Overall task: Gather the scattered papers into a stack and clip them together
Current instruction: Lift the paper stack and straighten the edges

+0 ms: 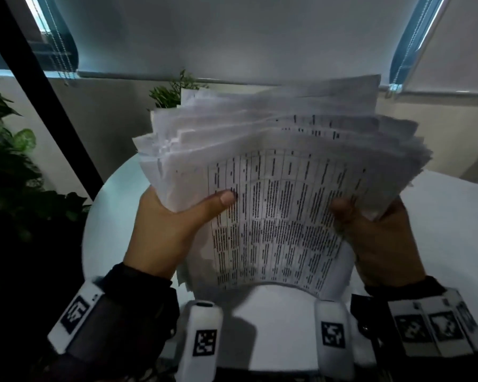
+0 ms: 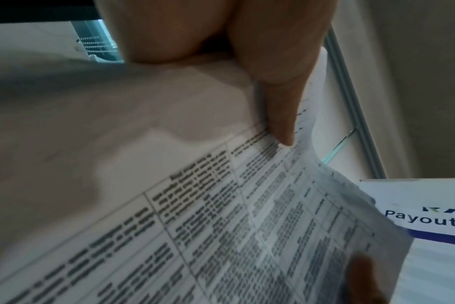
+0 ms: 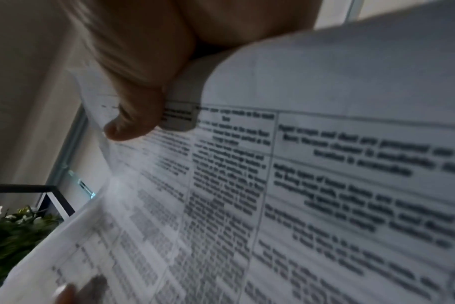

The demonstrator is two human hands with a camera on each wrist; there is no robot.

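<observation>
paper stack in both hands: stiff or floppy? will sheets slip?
Likely floppy: the paper stack bows between the left hand and right hand. Sheets probably slide easily, since the top edges already fan out unevenly. Looks thick, so probably hefty for one hand.

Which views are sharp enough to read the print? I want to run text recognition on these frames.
Head view: dim room, the papers bowed by the wide lens, their far edges motion-blurred, the print too small. Left wrist view: the table text smeared, only the word "Payout" on a sheet behind is legible. Right wrist view: large print but blurred, with the right hand in shadow.
</observation>
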